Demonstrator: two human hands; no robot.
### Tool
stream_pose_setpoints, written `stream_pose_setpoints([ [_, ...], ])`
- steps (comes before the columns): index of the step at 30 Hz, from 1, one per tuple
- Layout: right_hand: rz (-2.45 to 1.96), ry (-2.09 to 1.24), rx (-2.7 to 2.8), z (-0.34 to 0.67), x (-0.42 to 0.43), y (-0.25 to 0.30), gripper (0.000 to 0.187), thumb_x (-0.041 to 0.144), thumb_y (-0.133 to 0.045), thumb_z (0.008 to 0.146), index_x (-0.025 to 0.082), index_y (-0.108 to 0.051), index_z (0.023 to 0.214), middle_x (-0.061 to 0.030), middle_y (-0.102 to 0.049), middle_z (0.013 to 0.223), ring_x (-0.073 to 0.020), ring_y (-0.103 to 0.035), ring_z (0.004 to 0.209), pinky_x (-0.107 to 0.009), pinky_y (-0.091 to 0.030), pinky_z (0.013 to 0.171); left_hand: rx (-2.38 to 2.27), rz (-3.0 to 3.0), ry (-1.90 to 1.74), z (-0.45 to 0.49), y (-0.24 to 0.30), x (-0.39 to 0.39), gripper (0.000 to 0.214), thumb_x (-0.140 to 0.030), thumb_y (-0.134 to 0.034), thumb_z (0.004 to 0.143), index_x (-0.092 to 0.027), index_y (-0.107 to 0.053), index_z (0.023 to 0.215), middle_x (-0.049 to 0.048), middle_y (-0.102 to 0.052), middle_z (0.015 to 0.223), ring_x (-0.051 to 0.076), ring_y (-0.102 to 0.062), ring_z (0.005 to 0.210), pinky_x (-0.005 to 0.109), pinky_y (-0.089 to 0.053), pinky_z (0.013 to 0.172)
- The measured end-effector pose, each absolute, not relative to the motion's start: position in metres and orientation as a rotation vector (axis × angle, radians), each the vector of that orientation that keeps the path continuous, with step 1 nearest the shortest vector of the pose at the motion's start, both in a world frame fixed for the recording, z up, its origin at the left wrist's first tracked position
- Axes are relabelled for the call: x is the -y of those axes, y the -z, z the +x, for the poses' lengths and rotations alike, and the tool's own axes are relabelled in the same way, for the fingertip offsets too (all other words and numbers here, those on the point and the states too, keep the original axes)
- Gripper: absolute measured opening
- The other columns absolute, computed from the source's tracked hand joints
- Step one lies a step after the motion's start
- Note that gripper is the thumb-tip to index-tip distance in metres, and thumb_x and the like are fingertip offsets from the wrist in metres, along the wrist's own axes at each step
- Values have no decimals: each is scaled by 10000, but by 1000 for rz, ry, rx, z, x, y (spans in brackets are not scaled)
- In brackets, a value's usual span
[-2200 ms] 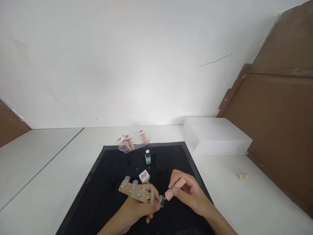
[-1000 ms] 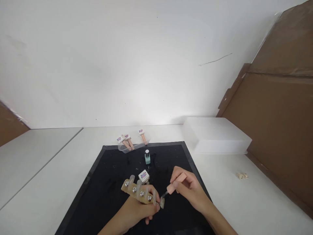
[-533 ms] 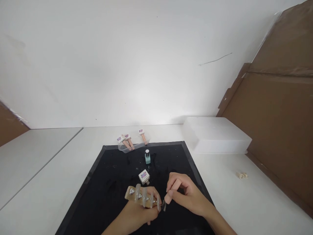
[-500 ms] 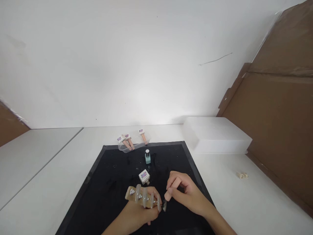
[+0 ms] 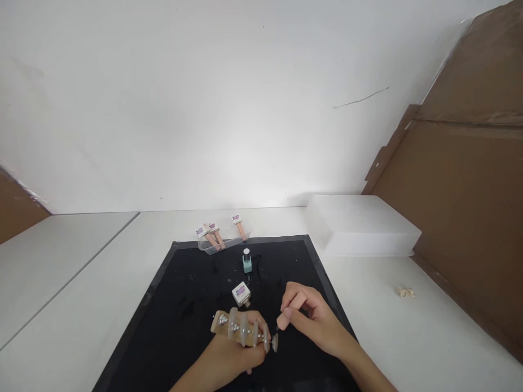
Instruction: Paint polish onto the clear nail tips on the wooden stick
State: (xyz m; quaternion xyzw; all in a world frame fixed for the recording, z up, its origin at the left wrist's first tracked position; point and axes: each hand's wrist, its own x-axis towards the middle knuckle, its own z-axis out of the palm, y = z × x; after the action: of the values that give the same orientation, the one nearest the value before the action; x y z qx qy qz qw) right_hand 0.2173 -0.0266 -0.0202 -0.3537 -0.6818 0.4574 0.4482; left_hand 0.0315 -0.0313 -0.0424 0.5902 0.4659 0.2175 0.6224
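My left hand (image 5: 239, 354) is closed around a wooden nail-tip stand (image 5: 216, 325) near the front of the black mat. Several translucent false nail tips (image 5: 244, 329) stand along it on silvery holders, the endmost tip (image 5: 275, 343) facing my right hand. My right hand (image 5: 318, 321) pinches a pink nail polish brush cap (image 5: 293, 310), its dark brush end pointing down just above that tip, apparently apart from it. Beyond my left hand a white nail polish bottle (image 5: 241, 293) lies with its neck uncapped. A teal nail polish bottle (image 5: 247, 264) stands upright behind it.
A clear tray (image 5: 210, 252) with several white bottles with pink caps sits at the black mat's (image 5: 180, 283) far edge. A translucent white bin (image 5: 373, 245) stands at back right. Small cream-coloured pieces (image 5: 403, 292) lie to the right, near a brown cardboard panel (image 5: 469, 218).
My right hand has moved slightly up with the brush cap, and the brush has come away from the endmost nail tip. My left hand and the stand have barely shifted.
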Motion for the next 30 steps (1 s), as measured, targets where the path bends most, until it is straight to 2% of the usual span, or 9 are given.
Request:
stream_pose_setpoints([
  [4, -861, -1145, 1766, 217, 27, 21, 220, 172, -566, 817, 189, -546, 599, -1, -589, 629, -133, -513, 574, -255, -374, 523, -1069, 1345, -491, 32, 41, 31, 101, -125, -539, 591, -160, -564, 683, -37, -535, 605, 74, -454, 502, 175, -428, 421],
  [9, -951, -1109, 1642, 216, 26, 25, 263, 210, -536, 850, 188, -536, 588, -12, -603, 660, -133, -519, 589, -256, -373, 524, -1077, 1343, -498, 31, 46, 31, 110, -116, -536, 590, -163, -572, 682, -49, -514, 573, 68, -443, 472, 175, -421, 412],
  [15, -807, -1195, 1652, 217, 26, 29, 228, 237, -577, 834, 189, -533, 616, -8, -608, 674, -138, -541, 610, -255, -382, 543, -1029, 1262, -519, 29, 48, 28, 102, -136, -580, 599, -164, -554, 695, -65, -513, 545, 59, -464, 443, 168, -410, 406],
  [20, -911, -1178, 1475, 215, 24, 33, 237, 323, -556, 854, 192, -562, 657, -9, -608, 691, -122, -516, 554, -244, -373, 508, -1010, 1113, -568, 28, 40, 26, 123, -170, -630, 579, -162, -530, 650, -69, -504, 497, 48, -423, 392, 167, -367, 369],
  [24, -832, -1257, 1428, 214, 24, 37, 224, 397, -602, 807, 188, -609, 729, 6, -557, 651, -99, -449, 480, -231, -340, 458, -973, 990, -594, 26, 38, 25, 141, -177, -648, 564, -167, -535, 648, -66, -512, 494, 45, -405, 389, 162, -325, 366],
  [30, -888, -1291, 1373, 212, 23, 39, 195, 380, -630, 786, 187, -629, 756, 8, -575, 630, -105, -461, 487, -227, -332, 453, -916, 867, -633, 23, 42, 23, 183, -232, -683, 552, -170, -531, 634, -68, -493, 479, 27, -342, 364, 155, -258, 356],
])
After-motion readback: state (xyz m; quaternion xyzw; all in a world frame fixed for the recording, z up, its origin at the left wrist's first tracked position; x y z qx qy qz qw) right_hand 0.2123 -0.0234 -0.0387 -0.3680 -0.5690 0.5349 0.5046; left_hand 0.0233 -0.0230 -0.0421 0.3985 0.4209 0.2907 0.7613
